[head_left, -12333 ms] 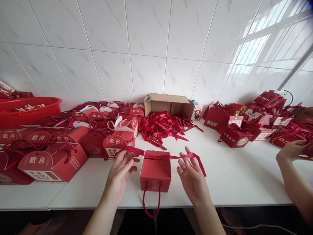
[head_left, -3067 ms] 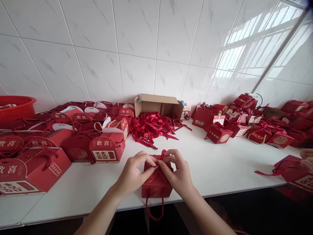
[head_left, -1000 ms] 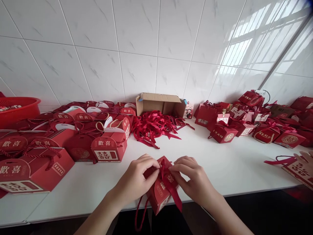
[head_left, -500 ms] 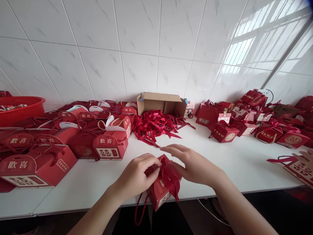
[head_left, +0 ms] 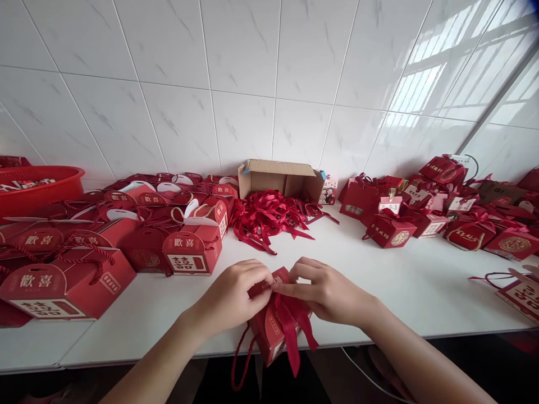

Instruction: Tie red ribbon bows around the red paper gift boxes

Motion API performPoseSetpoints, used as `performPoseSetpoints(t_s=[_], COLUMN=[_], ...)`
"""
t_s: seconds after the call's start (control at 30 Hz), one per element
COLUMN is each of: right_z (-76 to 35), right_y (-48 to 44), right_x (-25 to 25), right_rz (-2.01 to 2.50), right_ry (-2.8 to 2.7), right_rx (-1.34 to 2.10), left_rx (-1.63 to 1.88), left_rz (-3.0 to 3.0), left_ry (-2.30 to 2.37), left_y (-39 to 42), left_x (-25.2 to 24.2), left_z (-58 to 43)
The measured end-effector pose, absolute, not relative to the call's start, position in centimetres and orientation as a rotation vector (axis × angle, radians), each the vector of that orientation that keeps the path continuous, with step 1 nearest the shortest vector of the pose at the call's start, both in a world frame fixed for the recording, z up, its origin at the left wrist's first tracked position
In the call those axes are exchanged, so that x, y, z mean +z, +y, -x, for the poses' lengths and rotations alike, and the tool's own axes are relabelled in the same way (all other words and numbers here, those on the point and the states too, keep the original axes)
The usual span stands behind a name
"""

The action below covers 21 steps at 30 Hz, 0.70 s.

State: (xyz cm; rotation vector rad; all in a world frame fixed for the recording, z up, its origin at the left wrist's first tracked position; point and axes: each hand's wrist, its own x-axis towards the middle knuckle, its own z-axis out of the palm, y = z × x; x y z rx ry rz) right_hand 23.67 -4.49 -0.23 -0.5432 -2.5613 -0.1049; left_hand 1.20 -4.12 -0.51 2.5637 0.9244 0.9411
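- Clock directions are taken from the small red printed cardboard box, which sits turned askew at the near edge of the white table.
- Left hand: thumb and finger appear pinched together on the glossy dark-red satin ribbon over the box's top.
- Right hand: its fingertips meet the left's there; whether they grip the ribbon, I cannot tell.
- Done, by the look of it: the box's top is folded closed and the ribbon laid over it, tails falling toward 5 o'clock. A twisted dark-red cord handle hangs at 7 to 8.
- Apparently left: a finished bow; fingers hide the knot.
- At 10 o'clock, red boxes with rounded tops show no bows.
- At 12, a tangled ribbon pile lies.
- At 2, several red gift boxes carry ribbons.
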Motion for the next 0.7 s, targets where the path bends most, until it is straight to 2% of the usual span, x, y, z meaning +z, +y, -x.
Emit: performPoseSetpoints(t_s=[0.43, 0.7], right_z=[-23.6, -23.7], right_y=[-4.8, -4.6], right_x=[-1.5, -1.9], right_rz=[0.565, 0.541], right_ry=[-2.531, -2.545], right_rx=[-0.211, -0.187], left_rx=[0.843, 0.548], left_rz=[-2.72, -2.536], left_ry=[1.056, 0.995], left_y=[-2.9, -3.6], left_x=[-0.2, 1.1], left_z=[-0.5, -0.9])
